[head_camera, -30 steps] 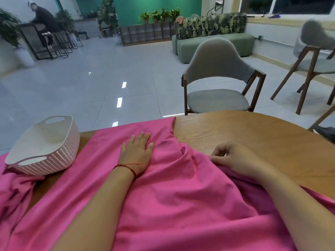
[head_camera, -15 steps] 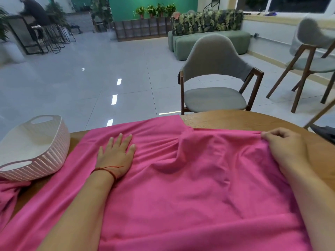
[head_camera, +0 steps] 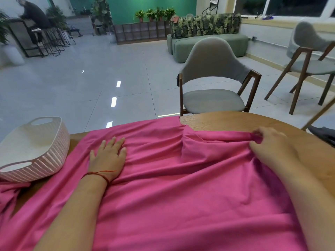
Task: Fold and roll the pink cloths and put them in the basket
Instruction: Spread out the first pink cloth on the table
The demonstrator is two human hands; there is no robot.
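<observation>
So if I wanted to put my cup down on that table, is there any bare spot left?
The clearest patch is the bare round wooden table beyond the pink cloth, in front of the grey chair. A narrow wood strip shows between the white woven basket and the cloth. Everywhere nearer is covered by cloth, with the left hand and right hand on it.

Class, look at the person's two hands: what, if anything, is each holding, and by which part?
The right hand pinches the pink cloth at its far edge. The left hand lies flat on the cloth, holding nothing.
</observation>
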